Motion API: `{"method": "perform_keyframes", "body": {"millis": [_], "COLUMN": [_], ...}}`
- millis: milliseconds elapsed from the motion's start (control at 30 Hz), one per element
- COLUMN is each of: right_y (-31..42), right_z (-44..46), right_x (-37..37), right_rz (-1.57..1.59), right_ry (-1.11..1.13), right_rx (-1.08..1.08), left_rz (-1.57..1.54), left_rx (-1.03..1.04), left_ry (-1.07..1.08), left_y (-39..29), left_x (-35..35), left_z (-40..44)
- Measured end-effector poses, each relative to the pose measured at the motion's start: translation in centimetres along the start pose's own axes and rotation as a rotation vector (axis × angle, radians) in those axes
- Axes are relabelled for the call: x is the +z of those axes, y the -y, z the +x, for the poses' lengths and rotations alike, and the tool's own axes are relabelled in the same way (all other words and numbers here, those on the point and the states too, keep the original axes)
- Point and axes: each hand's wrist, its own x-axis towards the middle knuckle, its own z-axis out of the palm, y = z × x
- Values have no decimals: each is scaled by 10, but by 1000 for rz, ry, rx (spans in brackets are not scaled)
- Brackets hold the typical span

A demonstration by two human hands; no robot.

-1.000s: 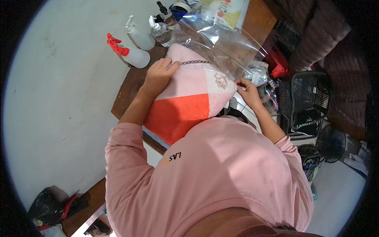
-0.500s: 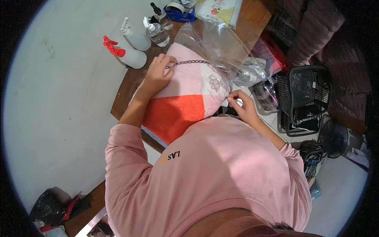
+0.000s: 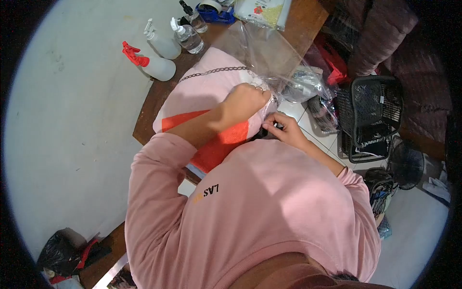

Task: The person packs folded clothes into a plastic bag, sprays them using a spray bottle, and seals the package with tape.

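Note:
A soft pink folded cloth (image 3: pixel 202 60) with a red panel (image 3: pixel 226 147) and a dark chain-like line across it lies on the brown table. Clear plastic bag (image 3: pixel 260 45) film spreads over its far right part and shines along the right edge. My left hand (image 3: pixel 246 102), a ring on one finger, is closed at that right edge on the film; its fingertips are partly hidden. Just below it, my right hand (image 3: pixel 286 129) pinches the near right corner, where film and cloth meet.
Spray bottles, one with a red head (image 3: pixel 149 61), and a pump bottle (image 3: pixel 187 36) stand at the table's left edge. Behind are a blue tape dispenser (image 3: pixel 215 13) and a packet (image 3: pixel 264 12). Black baskets (image 3: pixel 375 111) stand at right beside packaged items (image 3: pixel 305 84).
My left hand has moved right across the cloth, from its upper left side to the right edge. My right hand has shifted slightly left and down, still pinching.

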Motion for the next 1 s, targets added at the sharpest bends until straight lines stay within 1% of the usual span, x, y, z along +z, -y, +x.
{"method": "perform_keyframes", "body": {"millis": [100, 167, 200, 233, 267, 300, 333, 367, 400, 467, 500, 533, 600, 700, 800, 833, 867, 933, 967, 1000], "right_y": [-37, -82, -100, -110, -119, -127, -131, -131, -145, -113, -92, -98, -115, -109, -97, -90, -95, -114, -123, -170], "right_z": [-14, -22, -21, -17, -11, 0, 10, 19, 23, 20, 18, 19, 23, 34, 59, 70, 86, 129, 152, 184], "right_x": [-10, -17, -18, -19, -14, -6, 0, 3, 12, 14, 11, 15, 23, 31, 21, 17, 9, -17, -30, -41], "right_rz": [349, 415, 448, 433, 393, 352, 311, 71, 51, 31, -194, -175, -109, 105, -108, -89, -67, -24, 132, 10], "right_ry": [-26, -107, -148, -134, -132, -132, -132, -106, -143, -215, -233, -299, -337, -432, -523, -577, -575, -570, -539, -560], "right_rx": [179, 353, 437, 441, 398, 350, 301, 246, 200, 210, 222, 121, 238, 222, 98, -3, -17, -44, -60, 16], "left_rz": [-267, -719, -688, -651, -697, -850, -935, -1093, -1249, -1670, -1881, -1904, -1957, -1710, -1590, -1572, -1553, -1531, -1520, -1504], "left_rx": [61, 180, 24, -130, -279, -488, -566, -623, -676, -727, -743, -701, -625, -577, -692, -728, -759, -847, -899, -956], "left_ry": [8, -35, -194, -352, -476, -406, -369, -271, -171, -102, -64, -62, -52, -272, -410, -458, -512, -588, -617, -645], "left_y": [11, 48, 74, 106, 146, 183, 202, 203, 201, 164, 154, 157, 162, 199, 206, 208, 212, 225, 235, 245], "left_x": [-43, -58, -55, -45, -20, 6, 27, 40, 44, 24, 16, 18, 36, 96, 112, 114, 115, 115, 119, 125], "left_z": [-24, -40, -46, -50, -56, -64, -71, -74, -76, -68, -64, -62, -60, -59, -61, -62, -61, -47, -39, -34]}}
